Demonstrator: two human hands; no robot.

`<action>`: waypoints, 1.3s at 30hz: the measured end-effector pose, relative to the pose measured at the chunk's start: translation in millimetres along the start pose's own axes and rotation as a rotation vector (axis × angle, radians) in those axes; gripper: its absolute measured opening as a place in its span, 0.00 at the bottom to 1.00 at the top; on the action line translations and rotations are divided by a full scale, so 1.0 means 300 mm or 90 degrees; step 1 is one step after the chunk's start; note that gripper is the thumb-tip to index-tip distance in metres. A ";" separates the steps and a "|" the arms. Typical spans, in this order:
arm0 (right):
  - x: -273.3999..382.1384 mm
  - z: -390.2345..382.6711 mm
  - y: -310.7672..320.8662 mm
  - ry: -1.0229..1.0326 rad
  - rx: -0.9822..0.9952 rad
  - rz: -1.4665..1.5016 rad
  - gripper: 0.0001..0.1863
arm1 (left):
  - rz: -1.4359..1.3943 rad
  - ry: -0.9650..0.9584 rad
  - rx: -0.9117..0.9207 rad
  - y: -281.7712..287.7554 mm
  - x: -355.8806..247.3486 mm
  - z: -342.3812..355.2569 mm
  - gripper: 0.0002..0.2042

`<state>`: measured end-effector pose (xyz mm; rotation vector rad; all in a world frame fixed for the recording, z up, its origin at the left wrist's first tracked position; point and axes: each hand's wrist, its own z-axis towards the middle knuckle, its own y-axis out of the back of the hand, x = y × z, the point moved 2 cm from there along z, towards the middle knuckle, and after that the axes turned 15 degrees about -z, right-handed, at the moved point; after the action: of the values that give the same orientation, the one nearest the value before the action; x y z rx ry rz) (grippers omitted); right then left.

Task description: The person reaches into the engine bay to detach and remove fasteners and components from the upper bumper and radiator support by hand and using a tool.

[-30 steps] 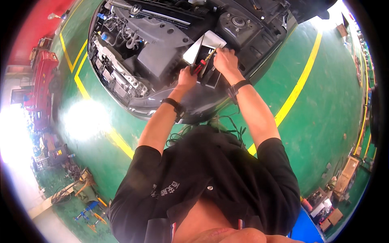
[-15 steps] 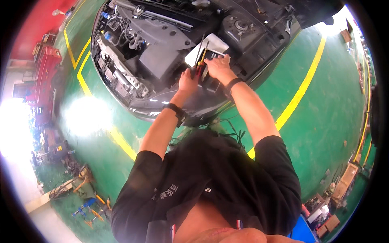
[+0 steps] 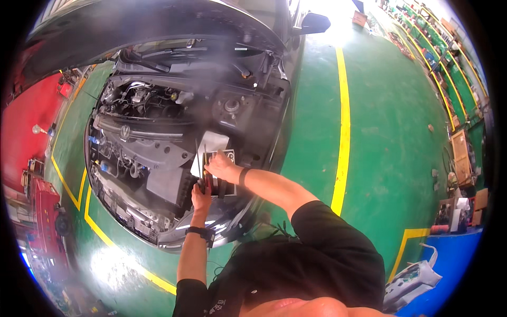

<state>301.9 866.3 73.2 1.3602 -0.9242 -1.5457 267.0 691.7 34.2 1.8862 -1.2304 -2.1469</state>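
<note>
My left hand (image 3: 200, 198) is closed around tools with red, yellow and dark handles that look like screwdrivers (image 3: 207, 182). Their long thin shafts point away from me, over the engine bay. Just beyond, to the right, my right hand (image 3: 224, 166) has its fingers bent down beside the tools; what the fingertips hold, if anything, is hidden. Beneath that hand lies a small box (image 3: 230, 189) with a pale rim and dark contents. A white sheet or lid (image 3: 214, 141) extends from its far side. The box rests at the near right corner of the engine bay.
The dark car's hood (image 3: 158, 26) is raised above the engine. A black plastic cover (image 3: 166, 185) lies left of my hands, and the front fender (image 3: 232, 227) is nearest me. Shelves (image 3: 443, 58) line the right side; a red cabinet (image 3: 45, 211) stands left.
My view has swung right and up, so the raised hood and side mirror now show and the hands appear lower left. Both hands stay at the tools and the box.
</note>
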 end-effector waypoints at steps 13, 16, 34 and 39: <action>-0.116 -0.092 0.229 -0.149 -0.149 -0.002 0.06 | -0.032 -0.078 -0.019 0.197 0.066 -0.068 0.18; -0.150 -0.205 0.229 -0.247 -0.058 -0.004 0.06 | -0.073 -0.127 -0.016 0.300 -0.013 -0.189 0.16; 1.295 -0.268 0.928 0.050 0.076 0.608 0.12 | -0.392 0.079 0.053 1.051 0.363 -1.107 0.25; 1.481 -0.184 0.945 0.157 0.126 0.633 0.11 | -0.445 0.113 0.001 1.116 0.516 -1.139 0.20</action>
<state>374.6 350.4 169.0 0.9276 -1.3311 -0.5303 362.3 204.1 111.5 2.7315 -0.5816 -2.1420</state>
